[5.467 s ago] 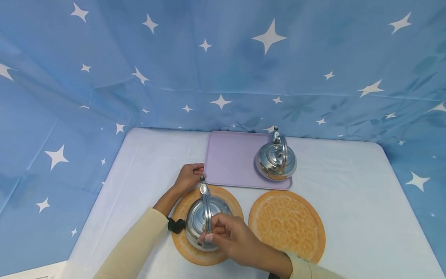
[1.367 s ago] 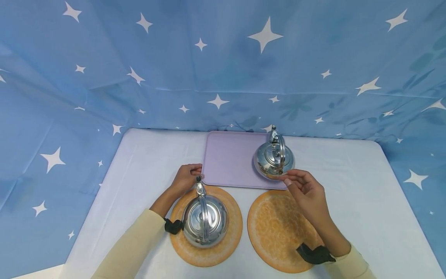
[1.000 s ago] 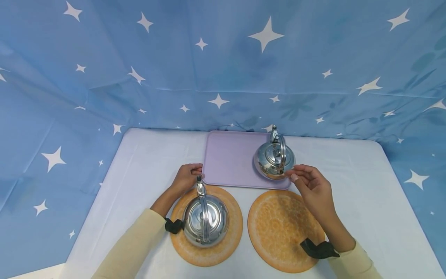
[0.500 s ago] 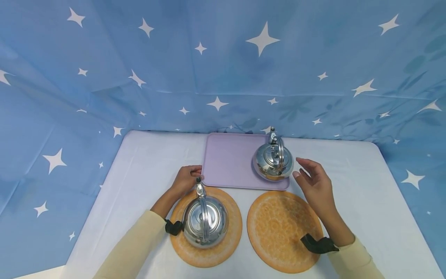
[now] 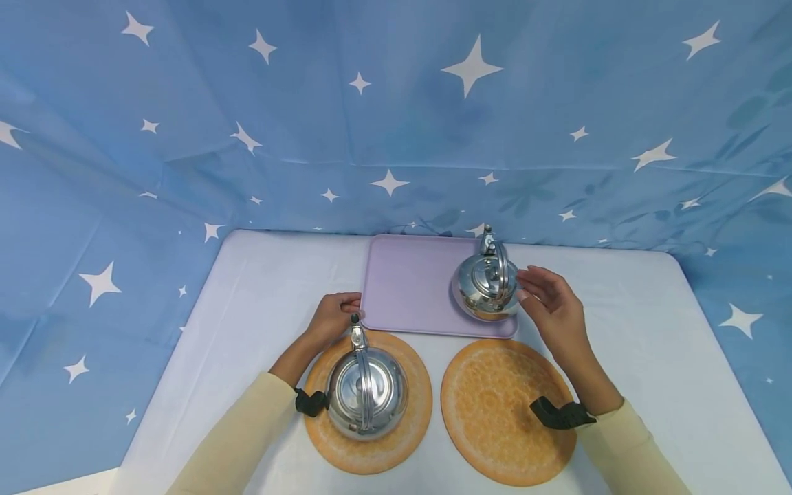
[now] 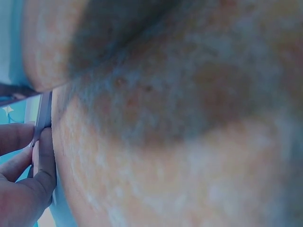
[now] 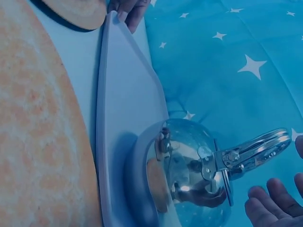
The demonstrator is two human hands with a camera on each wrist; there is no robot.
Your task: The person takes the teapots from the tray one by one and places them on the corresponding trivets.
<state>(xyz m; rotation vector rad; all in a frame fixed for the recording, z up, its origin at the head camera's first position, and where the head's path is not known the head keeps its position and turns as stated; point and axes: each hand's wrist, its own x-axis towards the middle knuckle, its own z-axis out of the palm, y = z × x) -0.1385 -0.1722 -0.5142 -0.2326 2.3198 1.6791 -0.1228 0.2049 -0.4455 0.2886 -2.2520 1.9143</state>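
A shiny steel kettle (image 5: 481, 285) stands on the right part of a lilac tray (image 5: 402, 292), its spout toward the back. My right hand (image 5: 557, 313) is beside this kettle's right side, fingers spread and loosely bent. In the right wrist view a gap shows between the fingertips (image 7: 255, 201) and the kettle's handle (image 7: 265, 146). My left hand (image 5: 329, 322) pinches the tray's front left corner area between thumb and fingers; the left wrist view shows its fingers (image 6: 45, 163) on the edge. A second steel kettle (image 5: 365, 395) stands in front of it, on a round mat.
Two round orange-patterned placemats lie side by side at the front: the left mat (image 5: 413, 440) under the second kettle, the right mat (image 5: 495, 412) below my right wrist. A white cloth (image 5: 272, 275) covers the table. A blue curtain (image 5: 396, 124) with white stars closes off the back.
My right hand first held the near kettle's handle, then moved to the tray kettle's front right, drew off rightward, and now sits higher along its side. Left hand and both kettles stay put.
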